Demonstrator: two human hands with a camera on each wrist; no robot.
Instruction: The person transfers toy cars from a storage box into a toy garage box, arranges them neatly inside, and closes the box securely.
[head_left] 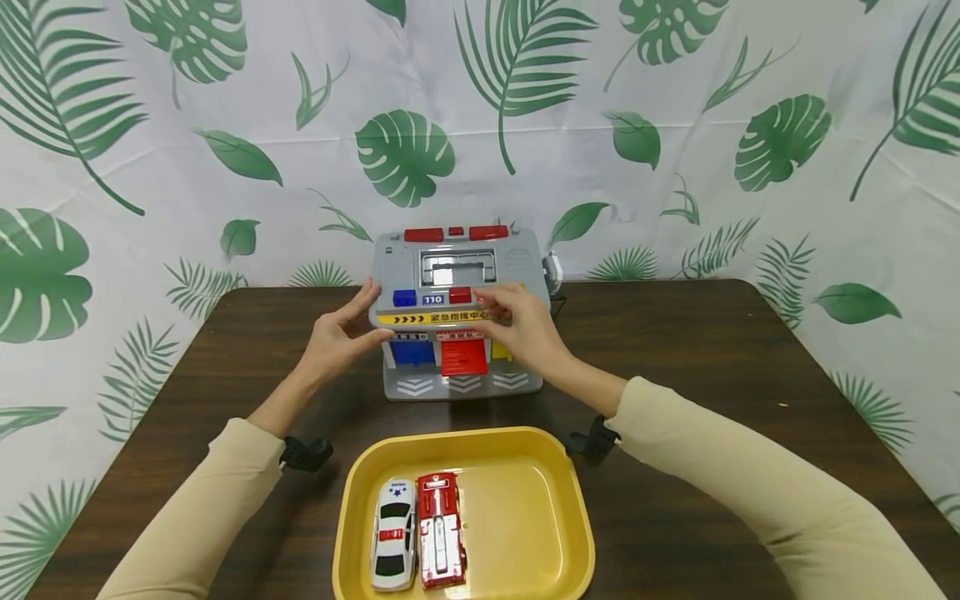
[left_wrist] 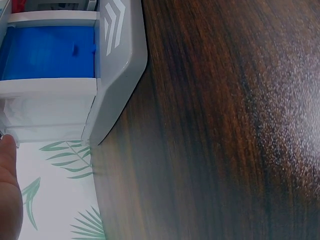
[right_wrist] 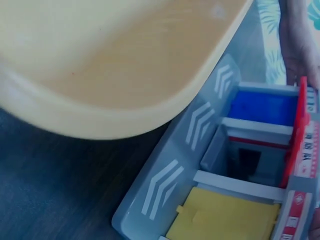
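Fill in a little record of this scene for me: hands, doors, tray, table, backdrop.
Left hand: touching the left side of the toy garage
Right hand: at its front, near the red block
Doors: red door raised; blue door and yellow door closed
Yellow tray: white car beside red truck
Table: dark wood
Backdrop: leafy cloth

Yellow tray [head_left: 517, 533] with two toys, on a dark table [head_left: 712, 358].
In the tray's left half, a white car [head_left: 392, 534] with red roof markings and a blue star lies close beside a red truck [head_left: 442, 533]. The tabletop shows wood grain and, toward the right, a small pale speck [head_left: 782, 405]. Behind hangs a white cloth [head_left: 480, 100] printed with green leaves.
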